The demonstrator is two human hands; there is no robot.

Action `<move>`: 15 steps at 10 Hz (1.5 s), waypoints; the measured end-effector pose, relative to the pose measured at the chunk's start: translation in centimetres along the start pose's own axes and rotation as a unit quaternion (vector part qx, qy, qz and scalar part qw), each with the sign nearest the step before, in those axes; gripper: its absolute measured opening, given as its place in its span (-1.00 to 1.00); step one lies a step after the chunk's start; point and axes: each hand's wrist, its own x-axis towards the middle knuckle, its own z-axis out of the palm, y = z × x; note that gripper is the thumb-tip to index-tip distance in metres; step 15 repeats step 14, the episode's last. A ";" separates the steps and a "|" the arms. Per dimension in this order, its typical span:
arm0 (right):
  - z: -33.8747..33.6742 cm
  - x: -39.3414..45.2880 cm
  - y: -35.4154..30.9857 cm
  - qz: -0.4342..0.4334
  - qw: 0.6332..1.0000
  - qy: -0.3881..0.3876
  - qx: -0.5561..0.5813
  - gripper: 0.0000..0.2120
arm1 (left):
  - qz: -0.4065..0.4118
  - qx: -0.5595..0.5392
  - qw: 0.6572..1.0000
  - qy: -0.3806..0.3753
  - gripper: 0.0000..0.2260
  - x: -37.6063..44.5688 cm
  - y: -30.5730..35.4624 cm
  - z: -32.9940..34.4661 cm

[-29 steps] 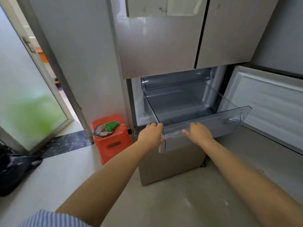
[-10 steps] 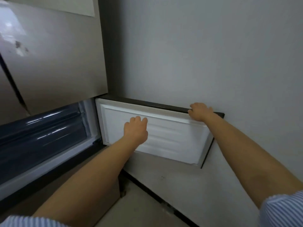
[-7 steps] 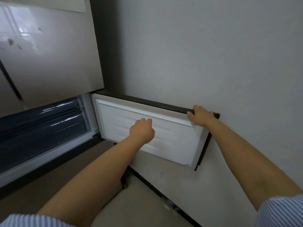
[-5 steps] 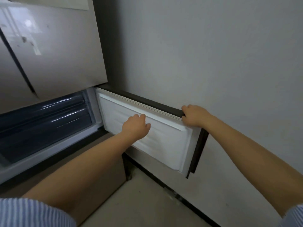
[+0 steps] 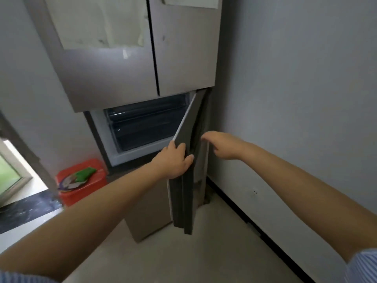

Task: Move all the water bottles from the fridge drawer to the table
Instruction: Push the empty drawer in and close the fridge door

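Observation:
The grey fridge [image 5: 126,74] stands in a corner with its lower compartment door [image 5: 183,193] swung about halfway shut, seen edge-on. My left hand [image 5: 173,160] grips the free edge of that door. My right hand [image 5: 222,145] hovers just right of the door with fingers apart, touching nothing. Behind the door the clear fridge drawer [image 5: 142,127] is pushed in and looks dark; no water bottles show in it. The table is out of view.
A red plastic stool [image 5: 81,180] with a green item and a round object on top stands left of the fridge. A grey wall [image 5: 295,99] with a dark baseboard runs close on the right. A doorway with a dark threshold [image 5: 26,209] lies at the left.
The lower door has swung from flat against the right wall toward the fridge. My left hand moved to its edge; my right hand let go. The drawer was pushed in before that.

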 end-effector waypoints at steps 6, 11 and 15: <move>6.6 29.5 -13.4 -0.191 0.932 0.238 -0.193 -0.08 | -0.232 0.228 0.940 0.104 -0.38 6.3 -26.1 -4.3; 8.2 38.0 -12.5 -0.241 0.889 0.369 -0.124 0.19 | -0.094 0.347 0.814 0.457 -0.52 13.2 -36.3 -8.1; 2.3 35.4 -11.3 -0.314 0.855 0.410 -0.053 -0.56 | 0.092 0.391 0.727 0.556 -0.42 18.1 -37.2 -10.2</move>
